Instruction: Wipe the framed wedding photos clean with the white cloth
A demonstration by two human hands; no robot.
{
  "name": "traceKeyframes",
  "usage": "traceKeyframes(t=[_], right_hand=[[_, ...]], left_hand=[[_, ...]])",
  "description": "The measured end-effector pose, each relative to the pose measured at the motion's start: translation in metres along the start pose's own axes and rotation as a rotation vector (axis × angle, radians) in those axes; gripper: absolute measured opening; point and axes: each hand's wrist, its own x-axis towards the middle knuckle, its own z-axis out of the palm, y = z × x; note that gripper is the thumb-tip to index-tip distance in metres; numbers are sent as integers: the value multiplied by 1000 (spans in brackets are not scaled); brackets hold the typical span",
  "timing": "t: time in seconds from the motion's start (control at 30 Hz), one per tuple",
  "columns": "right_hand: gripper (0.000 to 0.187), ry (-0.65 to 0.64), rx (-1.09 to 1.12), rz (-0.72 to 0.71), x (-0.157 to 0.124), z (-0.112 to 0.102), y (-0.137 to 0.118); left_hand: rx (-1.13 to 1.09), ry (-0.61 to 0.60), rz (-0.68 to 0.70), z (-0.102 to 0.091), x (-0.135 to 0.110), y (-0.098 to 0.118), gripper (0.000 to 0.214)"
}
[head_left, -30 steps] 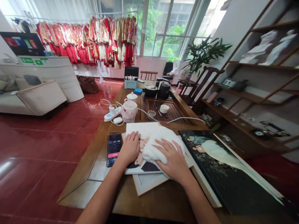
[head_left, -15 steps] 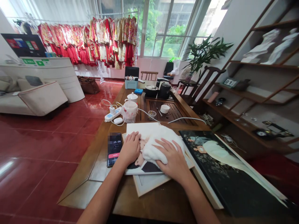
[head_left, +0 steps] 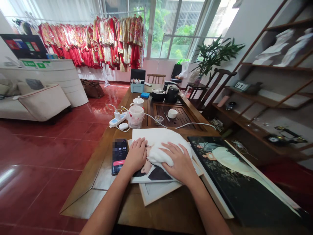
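Flat on the left part of a wedding photo panel (head_left: 152,176) lies my left hand (head_left: 137,151), open with its fingers stretched forward. My right hand (head_left: 179,162) is closed over a bunched white cloth (head_left: 158,153), fingers spread across its top and thumb at its near edge. The cloth rests on the panel and covers part of the picture, which shows a face and dark clothing. Under the panel, a pale frame (head_left: 158,193) sticks out at an angle. A phone (head_left: 119,157) with a lit screen lies just left of my left hand.
A larger picture panel (head_left: 234,176) lies on the right of the wooden table (head_left: 102,182). Beyond the hands stand a white cup (head_left: 136,116), a power strip (head_left: 118,120), a small bowl (head_left: 172,113) and a white cable (head_left: 195,124). Shelves (head_left: 269,101) line the right wall.
My right hand and the cloth have shifted slightly up and left over the panel, uncovering more of the dark clothing in the picture. My left hand stays in place.
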Motion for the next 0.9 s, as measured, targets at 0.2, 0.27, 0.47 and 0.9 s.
traceKeyframes(t=[0.2, 0.27, 0.47, 0.9], right_hand=[[45, 24, -2, 7, 19, 6, 8], [45, 27, 10, 9, 17, 6, 7], [45, 2, 28, 7, -15, -1, -4], [44, -10, 10, 28, -14, -1, -1]], left_hand=[[-8, 8, 3, -1, 0, 1, 36], [-8, 10, 1, -1, 0, 1, 36], [-11, 1, -7, -1, 0, 0, 37], [-11, -1, -7, 1, 0, -1, 37]])
